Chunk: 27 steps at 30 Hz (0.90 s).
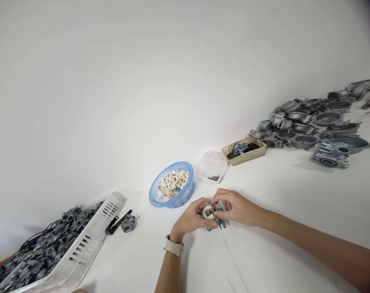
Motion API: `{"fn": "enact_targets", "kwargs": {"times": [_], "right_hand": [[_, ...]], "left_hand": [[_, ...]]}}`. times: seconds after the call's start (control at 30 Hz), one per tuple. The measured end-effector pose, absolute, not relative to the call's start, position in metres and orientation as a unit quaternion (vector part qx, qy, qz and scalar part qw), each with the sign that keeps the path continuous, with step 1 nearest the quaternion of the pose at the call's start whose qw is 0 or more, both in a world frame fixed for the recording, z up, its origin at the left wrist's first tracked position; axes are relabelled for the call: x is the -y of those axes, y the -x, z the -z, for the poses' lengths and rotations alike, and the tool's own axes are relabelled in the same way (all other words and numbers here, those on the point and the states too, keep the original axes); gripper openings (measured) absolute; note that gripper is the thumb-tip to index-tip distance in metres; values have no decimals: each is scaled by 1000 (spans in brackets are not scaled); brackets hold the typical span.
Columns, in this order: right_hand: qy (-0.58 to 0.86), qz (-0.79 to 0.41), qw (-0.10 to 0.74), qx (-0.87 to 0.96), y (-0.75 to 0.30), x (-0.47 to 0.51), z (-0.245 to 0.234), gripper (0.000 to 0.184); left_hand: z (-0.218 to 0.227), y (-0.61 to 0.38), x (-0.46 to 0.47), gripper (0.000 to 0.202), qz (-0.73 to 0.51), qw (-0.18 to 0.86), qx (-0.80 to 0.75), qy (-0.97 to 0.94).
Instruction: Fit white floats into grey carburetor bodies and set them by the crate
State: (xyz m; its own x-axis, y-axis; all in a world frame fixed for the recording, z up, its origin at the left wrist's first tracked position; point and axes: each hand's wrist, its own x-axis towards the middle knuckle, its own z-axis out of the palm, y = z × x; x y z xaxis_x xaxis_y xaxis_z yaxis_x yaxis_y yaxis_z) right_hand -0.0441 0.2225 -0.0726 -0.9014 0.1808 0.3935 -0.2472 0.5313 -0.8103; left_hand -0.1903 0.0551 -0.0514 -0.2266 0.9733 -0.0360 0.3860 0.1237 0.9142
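Observation:
A grey metal carburetor [222, 224] with a cream ring-shaped float [207, 212] on top is held just over the white table. From the left side, my left hand [188, 217], with a pale watch at the wrist, grips it between thumb and fingers. My right hand [238, 207] closes on the same carburetor from the right, thumb and forefinger pressed near the float. Whether a small pin sits between those fingertips is hidden. Behind my hands stands a blue basket [185, 197] of cream floats. A white tray [220, 171] beside it holds a few thin pins.
A white crate [90, 240] heaped with grey carburetor bodies stands at left. Near it lie a black-handled tool [113, 226] and a loose carburetor [129, 223]. A beige tray [249, 156] holds dark parts. Many metal castings [305, 122] and another assembly [331, 154] lie at right.

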Motion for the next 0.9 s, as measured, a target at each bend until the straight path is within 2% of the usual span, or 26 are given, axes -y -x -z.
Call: {"fn": "enact_targets", "kwargs": {"times": [0.17, 0.3, 0.5, 0.9], "right_hand": [[-29, -483, 229, 845, 43, -223, 70, 20], [-35, -482, 241, 842, 45, -223, 75, 19], [-18, -497, 235, 835, 45, -222, 77, 24], [-15, -495, 226, 838, 45, -221, 74, 21]], "left_hand": [[48, 190, -52, 53, -427, 273, -681, -529], [47, 190, -51, 44, -439, 267, -673, -531], [50, 190, -52, 42, -444, 250, -675, -533], [48, 186, -52, 41, -443, 256, -670, -538]]}}
